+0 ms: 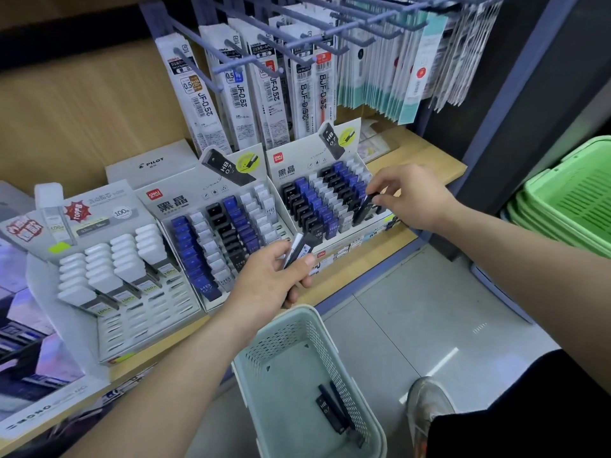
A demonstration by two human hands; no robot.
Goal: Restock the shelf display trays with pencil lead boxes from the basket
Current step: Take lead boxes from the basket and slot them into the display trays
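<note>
Wooden shelf (449, 170) with three cardboard display trays; both hands gripping pencil lead boxes.
At right, right hand (411, 196) pinching a single black lead box (363, 209) by its upper end, tilted, lower end down in the outermost column of the right tray (291, 175), ranked with black, blue and white boxes. At centre, left hand (271, 282) curled round a small bundle of boxes (299, 247), black and white, held just in front of the middle tray (178, 200) and above the pale green perforated basket (281, 335), set below the shelf edge, a few loose black boxes (332, 409) lying on its bottom. At left, left tray (99, 209) stocked with white boxes. Behind the trays, refill packets (238, 94) hanging from hooks (231, 66); at far right, stacked green baskets (568, 200), well apart from the trays.
</note>
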